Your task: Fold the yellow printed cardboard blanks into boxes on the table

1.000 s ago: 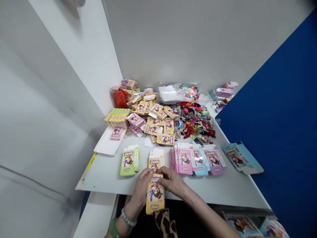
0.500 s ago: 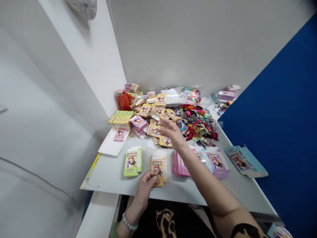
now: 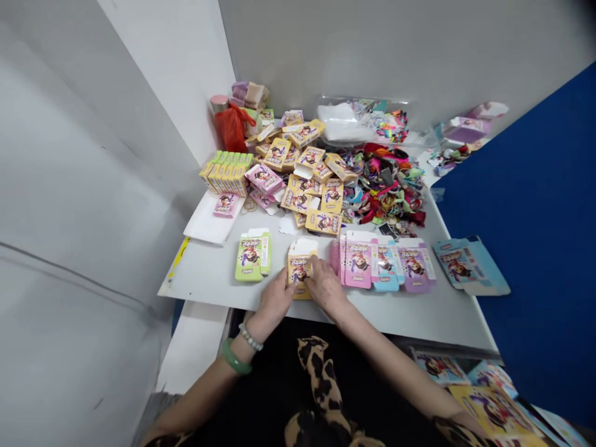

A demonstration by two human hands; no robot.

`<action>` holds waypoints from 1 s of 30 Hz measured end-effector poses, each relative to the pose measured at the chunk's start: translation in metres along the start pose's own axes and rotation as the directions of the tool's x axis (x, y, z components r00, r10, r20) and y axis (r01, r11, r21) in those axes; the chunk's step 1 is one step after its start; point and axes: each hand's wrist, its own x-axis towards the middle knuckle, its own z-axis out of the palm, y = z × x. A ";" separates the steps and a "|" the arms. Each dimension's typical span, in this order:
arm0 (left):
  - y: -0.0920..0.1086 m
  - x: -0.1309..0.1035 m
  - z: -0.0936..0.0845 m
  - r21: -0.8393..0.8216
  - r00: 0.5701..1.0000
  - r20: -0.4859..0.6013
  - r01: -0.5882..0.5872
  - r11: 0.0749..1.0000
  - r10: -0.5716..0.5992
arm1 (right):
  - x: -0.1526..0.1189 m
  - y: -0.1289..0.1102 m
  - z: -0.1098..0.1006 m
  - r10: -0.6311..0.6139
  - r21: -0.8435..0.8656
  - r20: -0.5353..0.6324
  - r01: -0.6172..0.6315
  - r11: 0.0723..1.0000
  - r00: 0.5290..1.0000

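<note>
A small yellow card box (image 3: 300, 264) with a cartoon figure lies flat near the table's front edge, its white flap pointing away from me. My left hand (image 3: 276, 294) grips its lower left side, thumb on the front. From the other side my right hand (image 3: 327, 287) closes on its right edge, fingers bent over the printed face. Left of my hands lie flat green boxes (image 3: 251, 256). Close to my right hand is an overlapping row of pink boxes (image 3: 358, 261), a blue box (image 3: 385, 266) and a purple box (image 3: 414, 267).
Behind are a heap of filled-out yellow boxes (image 3: 307, 186) and a tangle of colourful hair ties (image 3: 384, 186). Upright boxes (image 3: 226, 174) stand in a row at the left, near a red plastic bag (image 3: 231, 128). A larger blue carton (image 3: 470, 267) lies at the right edge.
My right hand has come down from over the yellow heap to the yellow box at the front. My left hand stays on that box. The view has tilted downward.
</note>
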 end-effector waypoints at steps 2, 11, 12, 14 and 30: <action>0.001 0.001 0.004 0.008 1.000 0.005 -0.011 1.000 0.011 | -0.003 -0.004 0.004 -0.021 -0.030 0.004 0.021 0.999 1.000; 0.010 -0.008 -0.001 -0.076 0.980 -0.189 -0.077 0.994 0.062 | -0.014 -0.012 -0.002 -0.101 0.082 -0.183 0.118 0.990 0.978; 0.013 -0.009 -0.004 -0.176 0.973 -0.222 -0.104 0.979 0.064 | -0.015 -0.011 -0.004 -0.102 0.189 -0.246 0.151 0.970 0.964; 0.020 -0.008 -0.011 -0.460 0.982 -0.187 -0.086 0.884 -0.002 | -0.014 -0.009 -0.006 -0.053 0.433 -0.320 0.196 0.880 0.946; 0.022 -0.021 -0.006 -0.761 0.831 0.556 0.503 0.411 0.013 | -0.023 -0.011 -0.011 -0.532 0.169 -0.252 0.578 0.798 0.808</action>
